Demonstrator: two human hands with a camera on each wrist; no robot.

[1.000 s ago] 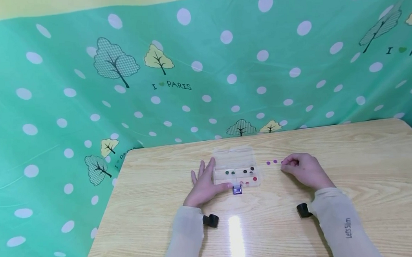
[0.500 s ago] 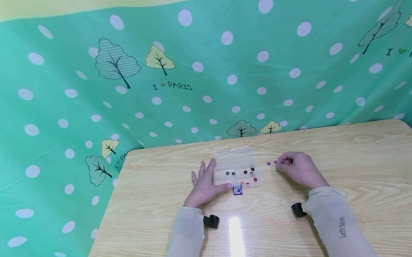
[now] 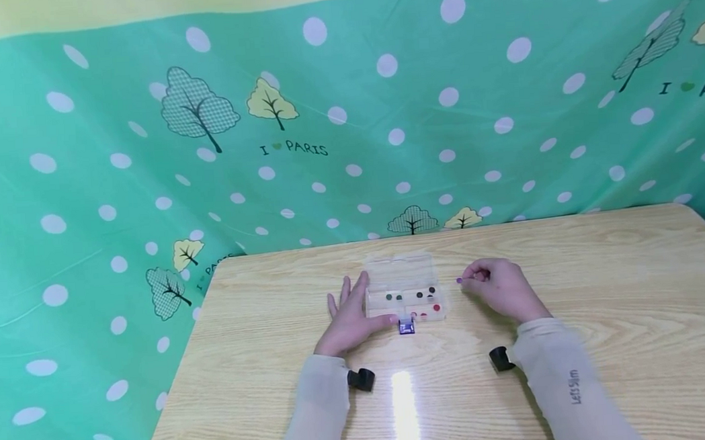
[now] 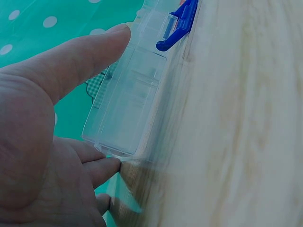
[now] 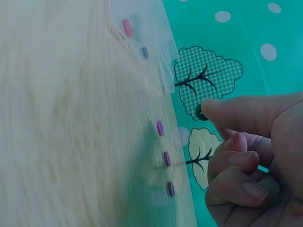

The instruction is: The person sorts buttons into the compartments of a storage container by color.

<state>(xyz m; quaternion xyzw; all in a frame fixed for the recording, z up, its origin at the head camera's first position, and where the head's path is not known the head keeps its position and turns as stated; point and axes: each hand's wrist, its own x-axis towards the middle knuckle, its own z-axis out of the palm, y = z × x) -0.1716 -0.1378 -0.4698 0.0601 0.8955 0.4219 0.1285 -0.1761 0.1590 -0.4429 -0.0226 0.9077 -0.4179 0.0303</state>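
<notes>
My left hand (image 3: 351,320) rests at the left end of a clear plastic compartment box (image 3: 385,309) with its lid raised. The thumb lies along the front edge by the blue latch (image 4: 177,30), and the fingers are straight at the end wall. Small round discs, green (image 3: 389,297), black (image 3: 420,295) and red (image 3: 436,307), lie in its compartments. To the right of the box, my right hand (image 3: 502,288) pinches a small dark disc (image 5: 200,112) at the thumb tip. Below that disc, purple discs (image 5: 166,159) lie in a row on the table; the hand hides most of them in the head view.
The wooden table (image 3: 261,313) reaches back to a green dotted cloth (image 3: 347,126) hanging behind it. A bright strip of reflected light (image 3: 404,412) crosses the front. Black wrist cameras (image 3: 362,379) sit on both wrists.
My right hand has moved left along the row of purple discs, toward the box, covering more of them. The left hand and the box stay put.
</notes>
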